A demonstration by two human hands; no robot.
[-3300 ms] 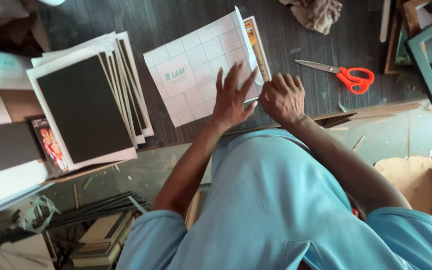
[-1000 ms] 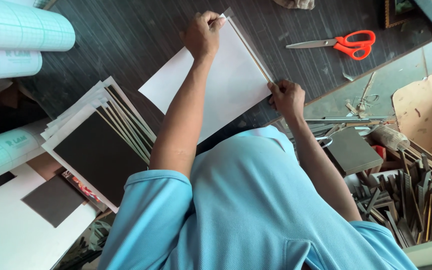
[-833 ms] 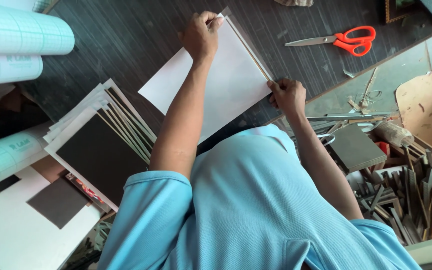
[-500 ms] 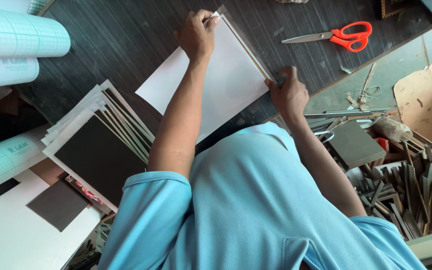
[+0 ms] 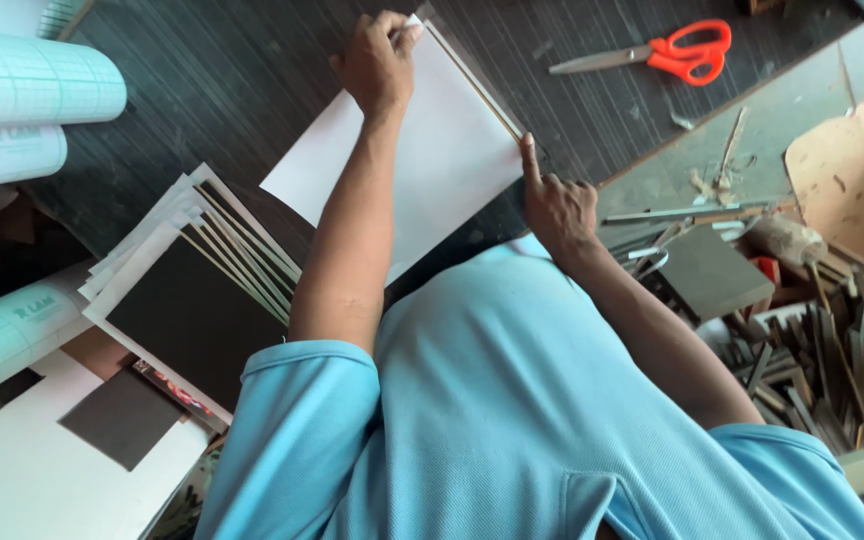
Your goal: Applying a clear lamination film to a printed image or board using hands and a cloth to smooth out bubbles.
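Landmark: white sheet (image 5: 442, 150), flat on the dark worktop (image 5: 202, 90). Left of it, pale gridded rolls (image 5: 32, 85) and a fanned stack of dark-faced boards (image 5: 192, 290). Left hand (image 5: 377, 65) at the sheet's far corner, grip pinched shut on that corner. Right hand (image 5: 557, 205) at the near end of the sheet's right edge, forefinger pressed on the thin strip (image 5: 477, 85) there, other fingers curled, holding nothing. Sheet looks light, thin, easily creased; best taken at corners or edges. Right of it, orange-handled scissors (image 5: 667, 55), well apart.
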